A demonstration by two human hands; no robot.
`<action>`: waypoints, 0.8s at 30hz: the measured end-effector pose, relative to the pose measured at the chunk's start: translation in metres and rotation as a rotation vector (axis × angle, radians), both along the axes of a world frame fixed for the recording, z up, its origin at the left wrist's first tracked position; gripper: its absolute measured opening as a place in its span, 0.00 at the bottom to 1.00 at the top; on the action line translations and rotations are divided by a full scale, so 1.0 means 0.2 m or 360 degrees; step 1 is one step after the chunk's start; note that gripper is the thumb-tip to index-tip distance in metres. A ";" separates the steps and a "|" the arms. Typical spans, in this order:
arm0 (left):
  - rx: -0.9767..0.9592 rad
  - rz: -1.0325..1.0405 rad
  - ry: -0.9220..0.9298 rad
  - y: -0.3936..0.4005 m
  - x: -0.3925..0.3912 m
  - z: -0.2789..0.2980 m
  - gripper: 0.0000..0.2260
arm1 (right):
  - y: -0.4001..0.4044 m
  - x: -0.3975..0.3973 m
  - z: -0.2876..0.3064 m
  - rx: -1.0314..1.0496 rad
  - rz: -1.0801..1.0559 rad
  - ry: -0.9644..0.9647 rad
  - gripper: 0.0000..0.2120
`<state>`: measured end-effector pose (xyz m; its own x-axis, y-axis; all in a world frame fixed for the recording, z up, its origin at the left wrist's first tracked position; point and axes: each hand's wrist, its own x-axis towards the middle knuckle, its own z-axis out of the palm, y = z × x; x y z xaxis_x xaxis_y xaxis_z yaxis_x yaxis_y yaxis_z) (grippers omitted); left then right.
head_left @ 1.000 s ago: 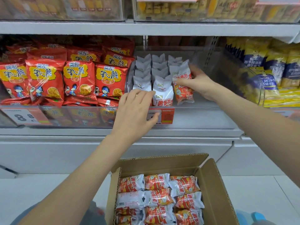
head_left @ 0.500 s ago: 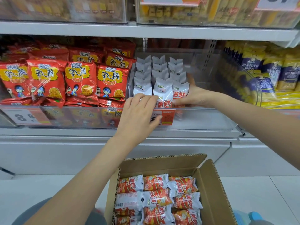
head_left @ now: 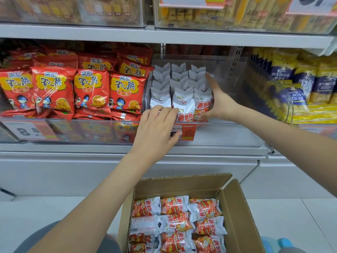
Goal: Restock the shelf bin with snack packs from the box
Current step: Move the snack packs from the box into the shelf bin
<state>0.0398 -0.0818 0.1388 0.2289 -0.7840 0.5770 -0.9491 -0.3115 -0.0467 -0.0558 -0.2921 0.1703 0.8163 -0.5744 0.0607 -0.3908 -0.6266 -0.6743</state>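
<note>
A clear shelf bin holds three rows of white-and-red snack packs standing upright. My right hand presses flat against the right side of the rightmost row, next to the front-right pack. My left hand rests over the bin's front wall, its fingertips touching the lower part of the front packs. Below, an open cardboard box on the floor holds several more of the same packs lying flat.
Red noodle-snack bags fill the bin to the left, yellow-and-blue bags the one to the right. The right half of the clear bin has room. An orange price tag hangs on its front. Another shelf sits above.
My right hand has lowered a pack into the front of the right row and now lies flat against that row's side. My left hand has stayed at the bin's front.
</note>
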 end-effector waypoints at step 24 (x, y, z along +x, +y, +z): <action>0.0008 0.0049 0.0082 -0.02 -0.03 -0.01 0.24 | -0.22 -0.02 -0.05 0.0437 0.0052 0.0312 0.71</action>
